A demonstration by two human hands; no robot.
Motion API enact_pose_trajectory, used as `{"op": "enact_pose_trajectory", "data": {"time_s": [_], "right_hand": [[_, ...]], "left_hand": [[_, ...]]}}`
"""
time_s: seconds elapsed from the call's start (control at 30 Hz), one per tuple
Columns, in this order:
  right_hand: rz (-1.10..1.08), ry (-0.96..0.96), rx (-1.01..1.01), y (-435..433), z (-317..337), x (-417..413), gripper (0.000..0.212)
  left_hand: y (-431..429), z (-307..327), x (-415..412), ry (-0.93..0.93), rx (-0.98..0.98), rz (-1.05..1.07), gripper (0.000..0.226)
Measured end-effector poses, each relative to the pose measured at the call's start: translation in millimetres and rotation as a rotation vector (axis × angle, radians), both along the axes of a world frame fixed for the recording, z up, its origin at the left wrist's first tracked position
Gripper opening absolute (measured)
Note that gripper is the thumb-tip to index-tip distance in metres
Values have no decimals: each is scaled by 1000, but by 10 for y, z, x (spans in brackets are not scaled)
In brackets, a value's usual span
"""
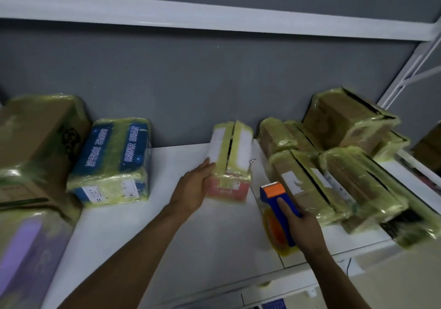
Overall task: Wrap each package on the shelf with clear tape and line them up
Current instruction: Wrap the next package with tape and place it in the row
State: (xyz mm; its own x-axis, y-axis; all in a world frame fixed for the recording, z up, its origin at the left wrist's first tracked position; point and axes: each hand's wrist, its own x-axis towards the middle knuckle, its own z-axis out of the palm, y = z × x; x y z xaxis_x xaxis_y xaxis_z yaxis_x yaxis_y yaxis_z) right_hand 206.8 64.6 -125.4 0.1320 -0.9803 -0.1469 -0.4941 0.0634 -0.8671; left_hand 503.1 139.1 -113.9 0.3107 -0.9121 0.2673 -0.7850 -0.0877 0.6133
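A small white and red package (235, 155) wrapped in yellowish clear tape stands on the white shelf (167, 232), in the middle near the grey back wall. My left hand (193, 187) grips its near left side. My right hand (303, 225) holds a blue and orange tape dispenser (278, 203) with its tape roll (276, 232), just right of that package and apart from it. A blue taped package (114, 160) lies to the left.
Several taped brown boxes (338, 165) are stacked at the right, one close behind the dispenser. A large taped carton (35, 146) and a purple package (23, 249) stand at the left. An upper shelf rail (214, 19) runs overhead.
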Motion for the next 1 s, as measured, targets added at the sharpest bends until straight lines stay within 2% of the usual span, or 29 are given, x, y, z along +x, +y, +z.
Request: {"op": "enact_pose_trajectory", "data": {"time_s": [0.1, 0.23, 0.27, 0.33, 0.43, 0.5, 0.67, 0.87, 1.0], "right_hand": [[-4, 16, -25, 31, -10, 20, 64], [8, 61, -31, 122, 8, 97, 63], [13, 65, -38, 143, 3, 125, 63], [14, 75, -59, 177, -2, 165, 64], [29, 87, -79, 224, 47, 170, 61], [42, 67, -74, 299, 106, 172, 55], [62, -18, -128, 531, 361, 269, 64], [302, -58, -355, 721, 961, 646, 68], [486, -8, -356, 783, 1208, 933, 68]], "left_hand": [[497, -95, 220, -16, -28, 25, 49], [935, -94, 204, 89, -310, 299, 43], [948, -66, 130, 115, -338, 312, 44], [872, 23, -46, 109, -277, 265, 63], [696, 66, -176, -73, -29, 224, 95], [695, 49, -175, -64, 37, 244, 96], [963, 7, 7, -37, 7, 162, 92], [1538, 107, 206, 10, -20, -42, 88], [1870, 126, 274, 35, 13, -125, 95]]}}
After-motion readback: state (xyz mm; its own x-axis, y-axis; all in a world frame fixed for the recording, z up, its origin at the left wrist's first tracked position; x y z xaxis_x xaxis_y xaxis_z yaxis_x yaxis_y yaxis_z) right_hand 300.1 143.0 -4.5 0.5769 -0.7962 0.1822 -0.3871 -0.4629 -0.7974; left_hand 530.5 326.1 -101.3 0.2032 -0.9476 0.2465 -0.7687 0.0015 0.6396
